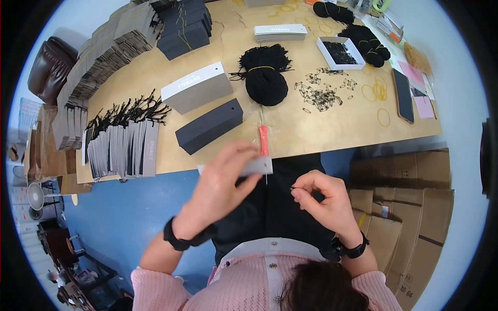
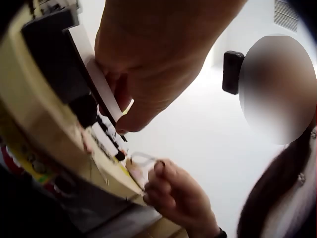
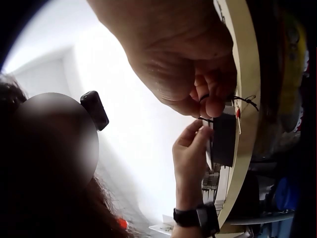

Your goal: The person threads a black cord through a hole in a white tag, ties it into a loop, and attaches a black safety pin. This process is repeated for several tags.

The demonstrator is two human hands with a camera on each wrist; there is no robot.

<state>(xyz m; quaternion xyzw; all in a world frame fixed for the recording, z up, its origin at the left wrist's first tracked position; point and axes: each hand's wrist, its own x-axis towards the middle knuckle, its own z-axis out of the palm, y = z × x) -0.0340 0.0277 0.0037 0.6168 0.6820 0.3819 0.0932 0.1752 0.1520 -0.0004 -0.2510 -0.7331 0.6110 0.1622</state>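
Observation:
My left hand (image 1: 220,179) grips a light-coloured card tag (image 1: 263,166) with a small hole near its end, just off the table's front edge. In the left wrist view the tag (image 2: 94,72) shows a pale face and a dark edge, with the thumb at its lower end. Thumb and forefinger of my right hand (image 1: 327,199) pinch a thin black cord (image 3: 251,102), mostly hidden by the fingers. Both hands are above the lap, a short gap apart. Partly behind the tag, a red-handled tool (image 1: 263,139) with a thin metal shaft lies at the table edge.
Stacks of dark tags (image 1: 210,127) and white tags (image 1: 199,88) stand behind my left hand. Further back are a black cord bundle (image 1: 265,85), loose small clips (image 1: 321,98) and a white box (image 1: 358,66). Corded tags (image 1: 122,150) sit at left, a phone (image 1: 403,96) at right.

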